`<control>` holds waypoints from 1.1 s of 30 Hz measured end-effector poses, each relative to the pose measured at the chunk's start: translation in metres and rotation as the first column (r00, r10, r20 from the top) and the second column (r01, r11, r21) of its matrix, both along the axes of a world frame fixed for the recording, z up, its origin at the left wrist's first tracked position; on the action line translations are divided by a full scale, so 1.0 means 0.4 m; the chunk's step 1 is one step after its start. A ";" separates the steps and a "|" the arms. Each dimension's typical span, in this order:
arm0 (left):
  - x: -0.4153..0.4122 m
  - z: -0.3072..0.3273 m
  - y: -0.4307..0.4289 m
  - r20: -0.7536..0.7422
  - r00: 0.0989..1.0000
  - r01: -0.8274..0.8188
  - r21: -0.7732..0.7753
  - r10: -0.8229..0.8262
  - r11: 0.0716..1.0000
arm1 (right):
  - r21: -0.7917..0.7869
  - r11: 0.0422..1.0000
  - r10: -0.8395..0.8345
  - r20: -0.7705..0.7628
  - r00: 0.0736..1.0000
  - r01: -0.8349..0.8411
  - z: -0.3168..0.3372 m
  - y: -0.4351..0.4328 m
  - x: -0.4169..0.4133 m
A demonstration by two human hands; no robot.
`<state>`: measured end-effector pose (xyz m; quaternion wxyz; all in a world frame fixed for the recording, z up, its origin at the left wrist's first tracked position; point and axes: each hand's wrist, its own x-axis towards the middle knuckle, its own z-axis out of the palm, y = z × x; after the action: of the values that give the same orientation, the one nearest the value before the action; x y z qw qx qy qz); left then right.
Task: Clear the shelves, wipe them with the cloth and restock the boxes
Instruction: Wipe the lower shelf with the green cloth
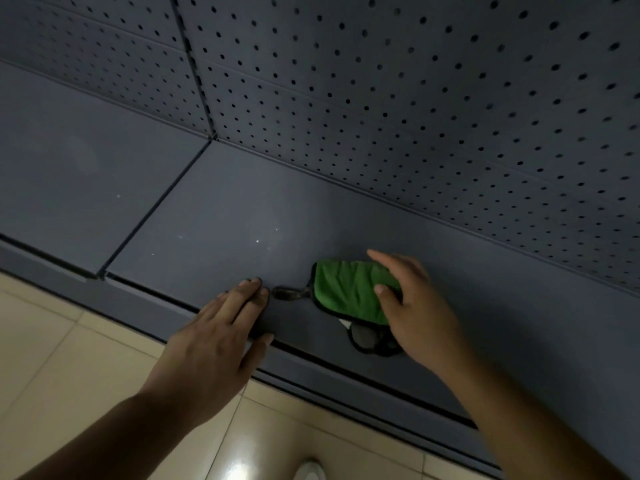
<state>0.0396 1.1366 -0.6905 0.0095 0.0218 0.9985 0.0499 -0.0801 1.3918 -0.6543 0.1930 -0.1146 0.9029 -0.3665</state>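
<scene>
The cloth (343, 292) lies on the shelf (242, 209) under the right hand (412, 306), whose fingers (388, 259) stretch straight across it. The left hand (221, 327) rests flat, fingers straight, just beside the cloth.

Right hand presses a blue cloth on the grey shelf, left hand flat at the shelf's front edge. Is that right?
No: the head view shows a green cloth, not blue. The right hand presses it on the grey shelf, left hand flat at the front edge.

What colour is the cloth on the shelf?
The cloth is green with dark edging; head view.
</scene>
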 end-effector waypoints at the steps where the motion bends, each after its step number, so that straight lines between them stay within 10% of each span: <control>1: 0.001 -0.001 0.000 0.009 1.000 0.002 -0.001 -0.002 1.000 | 0.078 0.997 0.017 -0.069 0.997 -0.011 -0.006 0.012 -0.007; 5: 0.003 -0.001 0.001 0.023 1.000 -0.016 -0.013 0.017 1.000 | 0.246 0.964 0.183 -0.357 0.916 -0.097 -0.011 0.012 -0.006; 11: 0.001 0.000 0.014 0.020 1.000 -0.016 -0.070 0.017 0.997 | 0.532 0.800 0.477 -0.281 0.833 -0.279 -0.087 -0.043 0.035; 22: 0.005 0.000 0.010 -0.011 1.000 0.018 -0.089 -0.019 0.996 | 0.365 0.931 0.175 -0.480 0.860 0.015 -0.145 0.011 -0.013; 33: 0.008 -0.022 -0.027 -0.036 0.993 0.112 -0.046 -0.114 0.993 | 0.434 0.851 -0.052 -0.493 0.869 0.297 -0.152 0.005 -0.130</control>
<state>0.0430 1.1260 -0.6992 -0.0063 0.0789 0.9965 0.0271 -0.1320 1.3937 -0.7149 -0.0405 -0.0602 0.9923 -0.1004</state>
